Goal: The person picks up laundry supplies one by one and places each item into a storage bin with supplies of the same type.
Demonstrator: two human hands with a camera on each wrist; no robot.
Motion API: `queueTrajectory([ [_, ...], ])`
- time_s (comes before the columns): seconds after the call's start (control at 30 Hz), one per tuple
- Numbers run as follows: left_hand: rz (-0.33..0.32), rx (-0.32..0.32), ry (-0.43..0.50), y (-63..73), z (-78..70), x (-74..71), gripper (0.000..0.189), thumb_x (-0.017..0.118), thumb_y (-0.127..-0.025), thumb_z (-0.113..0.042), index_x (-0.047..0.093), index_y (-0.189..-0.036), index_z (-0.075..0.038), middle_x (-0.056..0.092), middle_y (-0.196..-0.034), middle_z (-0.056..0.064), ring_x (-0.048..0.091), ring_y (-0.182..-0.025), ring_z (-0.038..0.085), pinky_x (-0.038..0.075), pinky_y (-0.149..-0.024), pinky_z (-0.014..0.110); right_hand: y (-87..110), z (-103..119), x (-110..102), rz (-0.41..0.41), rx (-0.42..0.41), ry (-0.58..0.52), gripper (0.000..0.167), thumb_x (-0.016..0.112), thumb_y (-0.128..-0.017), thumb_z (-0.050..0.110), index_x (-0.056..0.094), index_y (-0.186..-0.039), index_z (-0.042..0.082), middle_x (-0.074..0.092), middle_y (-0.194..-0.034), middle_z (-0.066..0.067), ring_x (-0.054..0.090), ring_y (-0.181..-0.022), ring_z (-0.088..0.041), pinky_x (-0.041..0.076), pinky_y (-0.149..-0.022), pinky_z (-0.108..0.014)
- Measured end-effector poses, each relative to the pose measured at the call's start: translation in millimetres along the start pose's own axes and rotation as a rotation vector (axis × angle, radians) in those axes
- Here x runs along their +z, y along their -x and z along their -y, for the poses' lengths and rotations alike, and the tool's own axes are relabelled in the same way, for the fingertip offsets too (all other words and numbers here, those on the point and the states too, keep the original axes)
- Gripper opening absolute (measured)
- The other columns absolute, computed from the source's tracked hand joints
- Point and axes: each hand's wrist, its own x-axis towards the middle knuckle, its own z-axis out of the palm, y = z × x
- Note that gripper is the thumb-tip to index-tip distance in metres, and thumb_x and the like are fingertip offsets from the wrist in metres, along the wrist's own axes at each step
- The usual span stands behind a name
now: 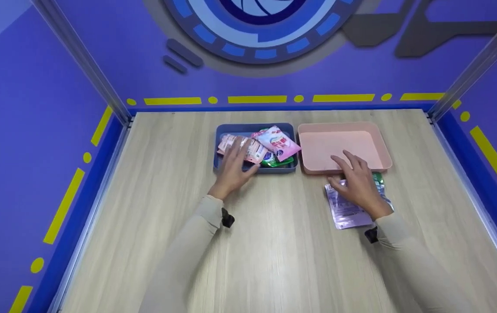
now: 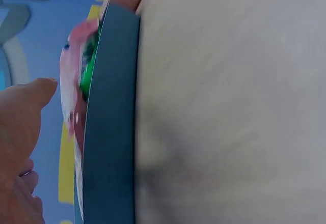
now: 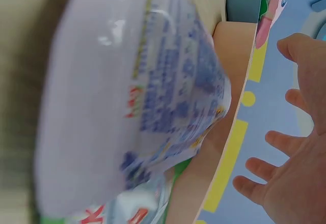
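Note:
My left hand [image 1: 231, 168] hovers over the front left of a dark blue tray [image 1: 255, 171], fingers spread across a pink-and-white packet [image 1: 255, 152]. Whether the fingertips touch it cannot be told. In the same tray lie a pink packet [image 1: 278, 141] and green packaging [image 1: 276, 161]. My right hand [image 1: 358, 184], fingers apart and holding nothing, is above a lilac pouch [image 1: 346, 213] on the table. Its fingertips reach over the front rim of a pink tray [image 1: 344, 129]. The right wrist view shows the printed pouch [image 3: 153, 91] close up, below the spread fingers.
Partly hidden by my right hand, green packaging [image 1: 378, 180] lies beside the lilac pouch, in front of the pink tray. Both trays stand side by side toward the back of the wooden table [image 1: 274, 248]. Blue-purple panels [image 1: 113, 56] enclose the table at the back and sides.

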Motion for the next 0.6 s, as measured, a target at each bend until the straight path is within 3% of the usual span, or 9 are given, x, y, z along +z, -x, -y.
queueTrajectory([
  [0.1,0.005,0.094,-0.024,-5.3,-19.4,8.3,0.080,0.068,-0.098,-0.042,0.031,-0.162,-0.011,0.022,-0.168,0.018,0.022,-0.155,0.036,0.018,-0.125,0.054,7.4,-5,0,-0.025,-0.005,-0.001,0.067,0.079,-0.089,0.025,0.052,-0.149,0.012,0.038,-0.156,-0.028,0.036,-0.136,-0.054,0.027,-0.109,-0.073],
  [0.2,0.029,0.149,-0.053,-10.4,-36.4,17.2,0.077,0.067,-0.099,-0.043,0.034,-0.161,-0.011,0.026,-0.167,0.020,0.024,-0.154,0.036,0.018,-0.125,0.054,14.7,-9,-2,-0.031,0.000,-0.003,0.067,0.079,-0.088,0.024,0.052,-0.148,0.012,0.039,-0.155,-0.029,0.036,-0.135,-0.055,0.029,-0.107,-0.074],
  [0.4,0.087,0.181,-0.112,-20.4,-61.7,32.4,0.074,0.065,-0.100,-0.047,0.037,-0.160,-0.014,0.028,-0.167,0.016,0.023,-0.155,0.031,0.017,-0.126,0.051,28.2,-15,-7,-0.041,0.022,-0.013,0.067,0.080,-0.089,0.023,0.052,-0.148,0.011,0.039,-0.155,-0.029,0.036,-0.134,-0.055,0.030,-0.106,-0.075],
  [0.6,0.118,0.199,-0.184,-27.5,-76.7,45.0,0.073,0.065,-0.099,-0.049,0.040,-0.159,-0.016,0.030,-0.166,0.016,0.026,-0.154,0.032,0.017,-0.127,0.049,42.1,-18,-10,-0.022,0.064,-0.022,0.065,0.078,-0.090,0.024,0.052,-0.148,0.011,0.037,-0.156,-0.028,0.033,-0.136,-0.055,0.029,-0.106,-0.075],
])
